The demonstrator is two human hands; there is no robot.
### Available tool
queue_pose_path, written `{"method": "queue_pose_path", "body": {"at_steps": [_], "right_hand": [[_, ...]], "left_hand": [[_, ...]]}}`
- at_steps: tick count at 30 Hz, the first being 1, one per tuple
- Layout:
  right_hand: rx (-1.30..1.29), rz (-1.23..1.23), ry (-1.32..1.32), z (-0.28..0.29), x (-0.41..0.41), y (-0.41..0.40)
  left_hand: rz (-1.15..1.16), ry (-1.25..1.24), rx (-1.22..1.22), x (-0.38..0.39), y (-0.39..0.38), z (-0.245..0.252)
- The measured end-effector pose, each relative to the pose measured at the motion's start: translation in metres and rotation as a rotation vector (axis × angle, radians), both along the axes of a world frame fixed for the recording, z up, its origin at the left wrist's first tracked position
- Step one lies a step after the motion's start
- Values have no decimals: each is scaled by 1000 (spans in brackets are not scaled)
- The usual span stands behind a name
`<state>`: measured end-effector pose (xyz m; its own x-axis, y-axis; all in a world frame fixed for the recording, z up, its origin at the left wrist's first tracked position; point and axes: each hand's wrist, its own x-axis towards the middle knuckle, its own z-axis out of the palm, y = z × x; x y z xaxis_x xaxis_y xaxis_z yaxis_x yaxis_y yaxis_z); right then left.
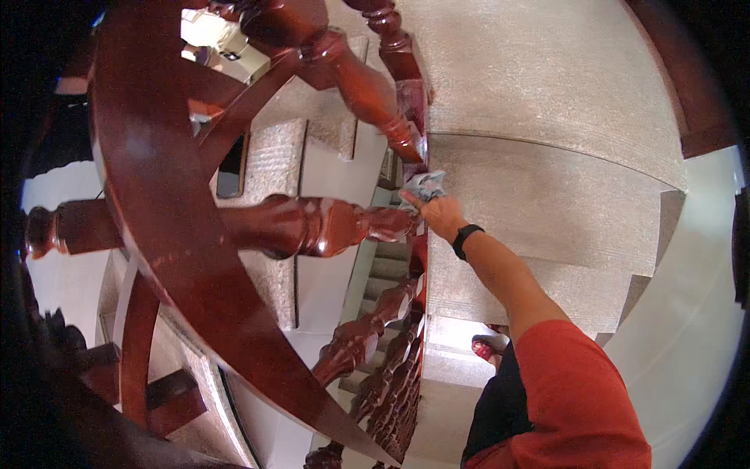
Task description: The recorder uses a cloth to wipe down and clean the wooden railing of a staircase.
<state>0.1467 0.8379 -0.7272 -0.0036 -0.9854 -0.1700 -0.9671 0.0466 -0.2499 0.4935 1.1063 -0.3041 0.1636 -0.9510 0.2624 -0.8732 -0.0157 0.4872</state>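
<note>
My right hand [442,214], with a black band on its wrist, holds a crumpled grey-and-white cloth [430,184]. The cloth lies against the dark red wooden bottom rail [417,255] of a staircase railing, between two turned balusters. One glossy baluster [316,225] stands just beside my fingers. Another baluster [375,94] rises on the other side of the cloth. A broad polished handrail [176,193] sweeps across the left of the view, above the balusters. My left hand is out of view.
Speckled stone steps [527,199] lie to the right of the railing, bordered by a pale wall [691,281]. More balusters [357,346] run down the flight. Through the railing, a lower staircase [384,269] shows. My foot in a red shoe [484,348] rests on a lower step.
</note>
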Motion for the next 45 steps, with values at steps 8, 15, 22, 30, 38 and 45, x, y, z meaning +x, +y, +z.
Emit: {"method": "queue_pose_path", "body": {"at_steps": [8,15,22,30,38,45], "right_hand": [[136,-250,-735,-52,1,67],[11,-8,-491,-5,70,74],[-275,395,152,-38,101,63],[30,-61,-504,-119,93,124],[56,-258,-787,-93,78,141],[6,-212,-565,-80,103,133]], "left_hand": [[-8,4,19,5,-12,6],[4,11,25,13,-14,-6],[22,-77,-14,-5,-11,15],[21,-31,-11,16,-3,5],[23,-33,-26,16,2,1],[34,-12,-22,25,5,-4]]}}
